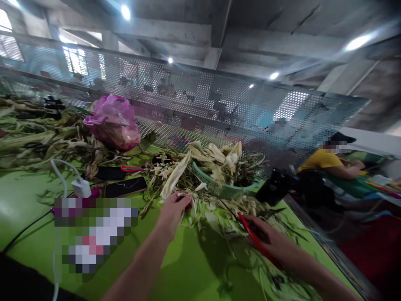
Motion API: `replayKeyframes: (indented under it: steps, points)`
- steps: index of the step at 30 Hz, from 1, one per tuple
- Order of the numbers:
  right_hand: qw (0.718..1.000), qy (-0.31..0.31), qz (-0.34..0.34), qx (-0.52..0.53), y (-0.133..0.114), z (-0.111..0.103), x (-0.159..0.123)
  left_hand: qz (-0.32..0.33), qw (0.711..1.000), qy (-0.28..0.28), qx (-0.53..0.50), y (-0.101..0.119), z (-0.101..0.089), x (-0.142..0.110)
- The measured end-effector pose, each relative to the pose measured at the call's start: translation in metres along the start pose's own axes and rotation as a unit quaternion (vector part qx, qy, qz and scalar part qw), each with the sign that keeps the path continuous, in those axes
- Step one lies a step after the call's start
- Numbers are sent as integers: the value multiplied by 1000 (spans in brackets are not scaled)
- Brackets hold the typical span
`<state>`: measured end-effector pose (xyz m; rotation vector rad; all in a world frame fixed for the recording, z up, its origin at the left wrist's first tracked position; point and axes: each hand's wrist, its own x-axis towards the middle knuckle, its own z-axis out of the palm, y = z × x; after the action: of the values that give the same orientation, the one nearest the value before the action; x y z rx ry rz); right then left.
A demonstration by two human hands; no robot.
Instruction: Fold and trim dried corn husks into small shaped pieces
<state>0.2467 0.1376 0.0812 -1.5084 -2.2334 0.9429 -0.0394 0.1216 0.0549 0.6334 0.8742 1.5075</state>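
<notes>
My left hand [178,206] is closed in a pinch on a pale plant strip [193,205], just in front of a green plastic basket [216,190]. Dry husk-like leaves [177,173] and stalks heap over the basket and spill past its rim. On the right, my right hand [266,236] grips red-handled scissors [255,238], whose thin dark blades point up and left toward the scraps. The blades are partly blurred, so I cannot tell whether they are apart. Pale and green trimmings [216,221] lie on the green tabletop [184,267] between and beneath my hands.
To the left are a phone [125,187], a red-handled tool [131,169], a white plug [81,188] with cables, and a pink plastic bag [114,123]. Leaves [28,140] pile up behind. A perforated metal screen [188,96] backs the table. A person in yellow [322,161] sits at right.
</notes>
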Motion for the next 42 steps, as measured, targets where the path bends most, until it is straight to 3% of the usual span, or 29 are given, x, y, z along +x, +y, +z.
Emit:
replayKeyframes:
  steps: [6, 10, 13, 18, 22, 25, 33, 42]
  points:
    - [998, -25, 0, 59, -11, 4, -7, -12, 1000, -4, -16, 2, -1, -3]
    - [997, 9, -73, -19, -15, 7, -6, -22, 999, -17, -22, 2, -2, -3]
    - [984, 78, -117, -111, -17, 10, -3, -31, 999, -24, -30, 1, -3, -3]
    - [923, 227, -177, -257, -18, 14, 4, -51, 998, -20, -40, 0, -2, -4]
    - [858, 293, -235, -351, -16, 11, 8, -49, 997, -22, -53, 1, -2, -5]
    - [833, 301, -250, -391, -15, 9, 8, -54, 997, -23, -50, 1, -2, -5]
    - [798, 318, -260, -441, -20, 12, 9, -64, 996, -35, -46, 3, -1, -7]
    - [803, 315, -245, -442, -26, 18, 9, -52, 998, -39, -11, 7, 3, -11]
